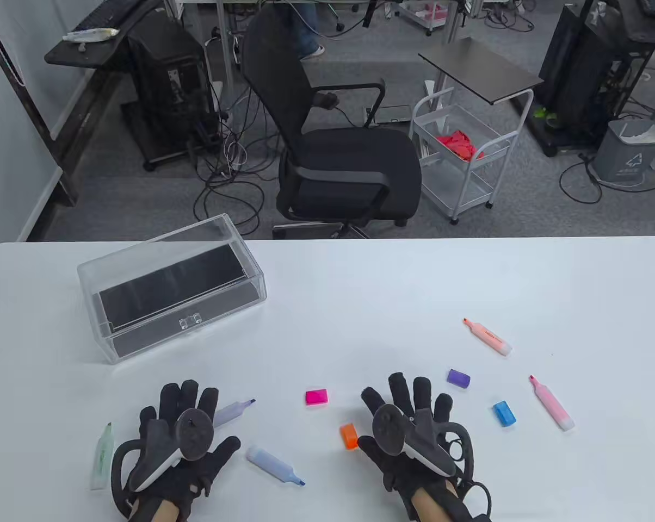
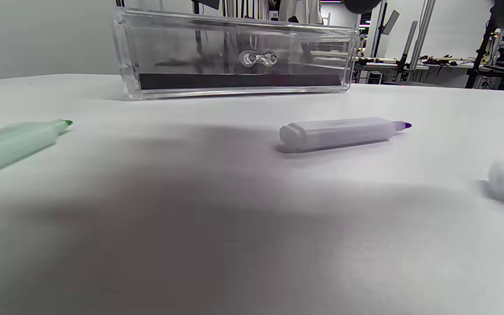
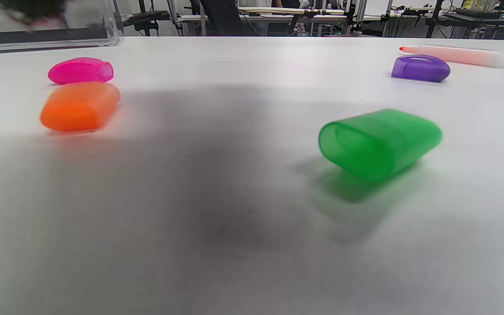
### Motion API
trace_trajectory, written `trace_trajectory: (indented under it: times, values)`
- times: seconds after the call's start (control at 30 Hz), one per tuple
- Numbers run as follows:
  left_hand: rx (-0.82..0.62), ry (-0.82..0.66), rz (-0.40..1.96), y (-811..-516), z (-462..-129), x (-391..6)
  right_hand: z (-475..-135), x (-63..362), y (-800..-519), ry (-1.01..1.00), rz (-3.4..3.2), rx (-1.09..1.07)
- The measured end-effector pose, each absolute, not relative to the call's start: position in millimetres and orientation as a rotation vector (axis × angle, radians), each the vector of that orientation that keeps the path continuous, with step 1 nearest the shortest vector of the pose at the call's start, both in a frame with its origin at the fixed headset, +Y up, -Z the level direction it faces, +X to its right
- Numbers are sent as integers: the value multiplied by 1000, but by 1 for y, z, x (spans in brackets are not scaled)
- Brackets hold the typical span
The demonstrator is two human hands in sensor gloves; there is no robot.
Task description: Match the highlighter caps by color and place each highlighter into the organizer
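Both hands, left hand point(image 1: 178, 435) and right hand point(image 1: 409, 429), lay flat, holding nothing (lower frame); best grab the green cap point(image 3: 379, 143) first.

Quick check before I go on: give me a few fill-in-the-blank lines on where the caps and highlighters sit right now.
1. The cap hidden under the right hand in the table view is ____.
2. The orange cap lies nearest the ____ cap.
3. The green highlighter lies to the ____ of the left hand.
4. Every highlighter is ____ the organizer.

Missing words: green; pink; left; outside
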State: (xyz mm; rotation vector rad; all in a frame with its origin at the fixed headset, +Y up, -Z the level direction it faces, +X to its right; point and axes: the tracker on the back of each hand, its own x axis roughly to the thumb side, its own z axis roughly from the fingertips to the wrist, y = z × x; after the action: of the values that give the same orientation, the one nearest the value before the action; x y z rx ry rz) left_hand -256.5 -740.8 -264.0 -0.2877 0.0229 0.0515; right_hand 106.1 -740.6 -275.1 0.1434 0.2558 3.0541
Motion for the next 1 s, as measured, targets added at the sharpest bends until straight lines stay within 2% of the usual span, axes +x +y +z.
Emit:
trace_trajectory:
  times: [0.33, 0.53, 0.63, 0.73, 0.83, 1.0]
  values:
    - [-255, 35, 104, -734, -263, -262, -273, 104, -738, 250, 3042, 141]
    - [-73, 77, 293, -719, -263, -280, -271, 105, -733, 226, 3019, 112]
    - [11, 130, 470, -711, -269, -294, -271, 105, -730, 200, 3012, 117]
    - [13, 194, 609, -707, -282, -305, -271, 105, -730, 202, 3022, 121]
    - [-14, 265, 627, -702, -298, -316, -271, 106, -730, 210, 3029, 118]
    - [-78, 402, 789, -707, -331, -333, -270, 109, -729, 200, 3027, 90]
